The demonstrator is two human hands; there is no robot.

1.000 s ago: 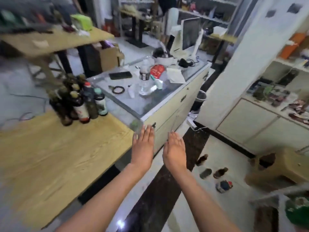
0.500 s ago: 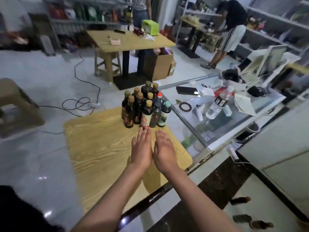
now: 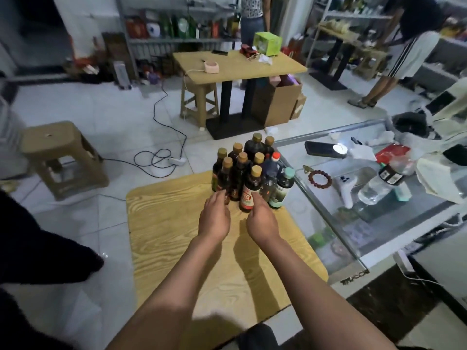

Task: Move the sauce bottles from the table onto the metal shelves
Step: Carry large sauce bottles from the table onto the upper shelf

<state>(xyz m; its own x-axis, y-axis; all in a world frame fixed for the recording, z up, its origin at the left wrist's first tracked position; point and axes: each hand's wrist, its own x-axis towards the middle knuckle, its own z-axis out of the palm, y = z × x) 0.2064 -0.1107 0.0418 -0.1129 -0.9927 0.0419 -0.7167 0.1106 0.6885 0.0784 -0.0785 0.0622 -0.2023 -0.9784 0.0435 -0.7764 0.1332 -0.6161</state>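
Both forearms reach forward over the wooden counter point(image 3: 177, 248), palms down. The left hand point(image 3: 214, 218) has its fingers loosely bent, the tips at the base of a small dark sauce bottle point(image 3: 225, 178); contact cannot be confirmed, and its grip holds nothing. The right hand point(image 3: 262, 223) has fingers slightly spread, its grip wide, tips just beside the red-labelled sauce bottle point(image 3: 250, 190). The cluster of sauce bottles point(image 3: 252, 170) stands upright at the counter's far right corner, next to the glass display case point(image 3: 353, 223). Metal shelves point(image 3: 182, 29) line the far wall.
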